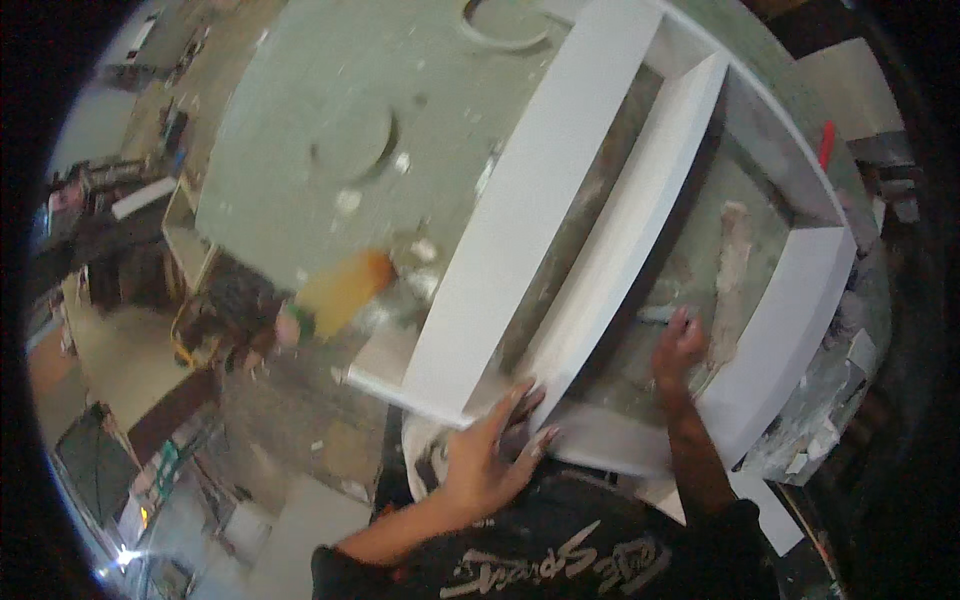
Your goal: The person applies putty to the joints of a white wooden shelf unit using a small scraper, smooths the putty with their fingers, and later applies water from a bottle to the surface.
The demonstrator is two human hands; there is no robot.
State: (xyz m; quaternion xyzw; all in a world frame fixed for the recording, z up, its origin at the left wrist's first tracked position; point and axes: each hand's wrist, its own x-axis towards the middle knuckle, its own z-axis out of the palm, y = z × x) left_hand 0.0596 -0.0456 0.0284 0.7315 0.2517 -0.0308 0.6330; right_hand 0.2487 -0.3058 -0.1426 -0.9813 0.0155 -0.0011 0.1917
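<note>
A white frame of long boards (pixel 545 190) lies on a green-grey work surface (pixel 290 150), its near end against my body. My left hand (pixel 490 450) is at that near end, with fingers and thumb around the end of the middle board (pixel 620 240). Inside the wide right-hand opening, my right hand (pixel 680 345) is closed in a fist above the surface. A small, thin, pale object (pixel 655 314) sticks out leftward from its fingers; its kind is too blurred to tell. Beside that hand lies a long, rough pale strip (pixel 732 270).
A yellow-orange bottle-like thing (pixel 345 290) lies left of the frame. Ring-shaped pieces (pixel 505 42) are at the far side. A red handle-like piece (pixel 827 145) sits beyond the frame's right edge. Wooden boards (pixel 130 370) and clutter fill the left floor.
</note>
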